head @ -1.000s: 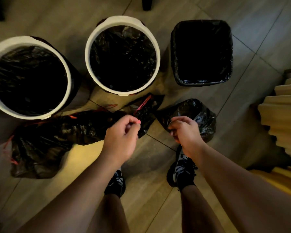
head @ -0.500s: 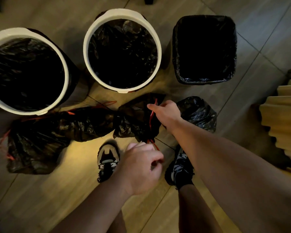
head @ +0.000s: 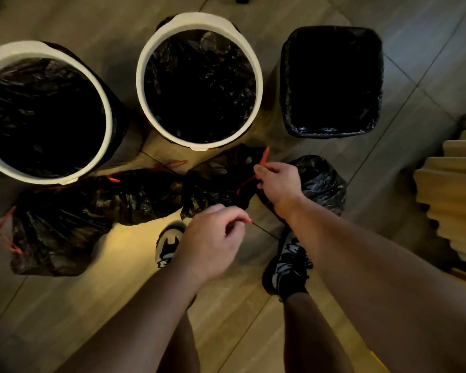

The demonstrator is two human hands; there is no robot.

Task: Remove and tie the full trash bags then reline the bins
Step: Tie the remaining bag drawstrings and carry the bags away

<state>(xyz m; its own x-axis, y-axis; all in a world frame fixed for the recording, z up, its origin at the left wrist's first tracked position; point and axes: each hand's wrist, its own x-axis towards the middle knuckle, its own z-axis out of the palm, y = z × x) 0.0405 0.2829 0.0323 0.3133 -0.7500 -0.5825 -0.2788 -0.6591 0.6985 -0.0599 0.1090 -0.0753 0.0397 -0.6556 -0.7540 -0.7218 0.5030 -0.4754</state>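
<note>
Tiled floor [head: 65, 305], hands [head: 210, 246] [head: 279, 184] pinch drawstring [head: 246, 181], running diagonally

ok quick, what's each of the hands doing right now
left hand: closed, pinching an end of the red drawstring on the black trash bag
right hand: closed, pinching the red drawstring nearer the bins

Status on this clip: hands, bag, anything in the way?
Left hand and right hand each pinch the red drawstring of the middle bag. No knot visible. Nothing blocks the hands.
</note>
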